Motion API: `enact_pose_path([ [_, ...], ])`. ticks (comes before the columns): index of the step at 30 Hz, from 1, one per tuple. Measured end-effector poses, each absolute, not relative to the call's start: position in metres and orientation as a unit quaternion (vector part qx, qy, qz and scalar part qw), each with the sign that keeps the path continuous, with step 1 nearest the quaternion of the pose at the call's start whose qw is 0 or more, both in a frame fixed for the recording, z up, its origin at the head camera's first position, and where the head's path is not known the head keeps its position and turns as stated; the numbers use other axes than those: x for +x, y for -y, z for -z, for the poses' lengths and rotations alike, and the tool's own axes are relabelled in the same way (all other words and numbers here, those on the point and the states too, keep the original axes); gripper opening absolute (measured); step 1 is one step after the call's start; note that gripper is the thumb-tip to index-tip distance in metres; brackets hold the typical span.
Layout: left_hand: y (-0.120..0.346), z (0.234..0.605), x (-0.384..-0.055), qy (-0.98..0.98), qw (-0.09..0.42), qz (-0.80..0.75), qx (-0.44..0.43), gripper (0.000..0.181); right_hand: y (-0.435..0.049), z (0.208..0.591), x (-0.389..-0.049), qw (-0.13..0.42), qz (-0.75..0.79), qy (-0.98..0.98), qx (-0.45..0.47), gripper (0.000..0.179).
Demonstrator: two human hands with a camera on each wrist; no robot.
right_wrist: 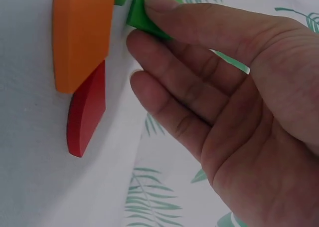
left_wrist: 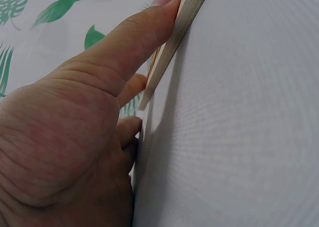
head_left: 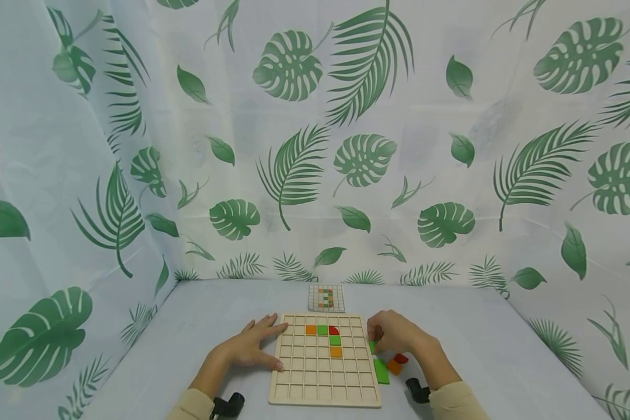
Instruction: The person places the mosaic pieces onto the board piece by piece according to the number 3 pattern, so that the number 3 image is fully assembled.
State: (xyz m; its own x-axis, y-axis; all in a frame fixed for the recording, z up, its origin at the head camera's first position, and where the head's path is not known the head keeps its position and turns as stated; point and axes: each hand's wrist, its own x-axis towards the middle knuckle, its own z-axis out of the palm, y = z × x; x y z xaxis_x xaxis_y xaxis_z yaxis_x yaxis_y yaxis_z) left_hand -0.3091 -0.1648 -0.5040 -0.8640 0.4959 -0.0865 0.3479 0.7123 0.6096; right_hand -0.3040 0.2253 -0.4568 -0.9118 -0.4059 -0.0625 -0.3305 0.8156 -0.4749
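Note:
A wooden grid board [head_left: 299,392] lies flat with several small tiles in its squares: an orange tile [head_left: 311,330], a green tile [head_left: 322,330] and a red rounded tile [head_left: 333,331] in one row, then green and orange below the red. My left hand [head_left: 249,345] rests at the board's left edge, fingers spread, thumb on the rim. Beside the right edge, my right hand [head_left: 399,333] pinches a green square tile [right_wrist: 145,18] between thumb and fingers. Just below that hand lie a larger green piece [head_left: 381,371], an orange piece [right_wrist: 82,37] and a red curved piece [right_wrist: 88,110].
Behind the board stands a small pattern card [head_left: 326,298] showing a grid with coloured squares. Black wrist cameras [head_left: 417,391] sit on both wrists. A leaf-printed curtain [head_left: 315,175] borders the white table [head_left: 451,315] at the back and left.

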Motion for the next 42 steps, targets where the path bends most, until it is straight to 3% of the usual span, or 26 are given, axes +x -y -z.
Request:
enact_pose_path([
  [8, 0.165, 0.504, -0.31, -0.918, 0.122, -0.296, 0.232, 0.102, -0.228, 0.453, -0.306, 0.053, 0.248, -0.948, -0.193, 0.019],
  [32, 0.167, 0.503, -0.309, -0.916, 0.121, -0.299, 0.239, 0.102, -0.203, 0.455, -0.311, -0.024, 0.249, -0.937, -0.245, 0.017],
  [42, 0.167, 0.503, -0.309, -0.914, 0.122, -0.303, 0.24, 0.102, -0.184, 0.452, -0.308, -0.02, 0.258, -0.929, -0.263, 0.017],
])
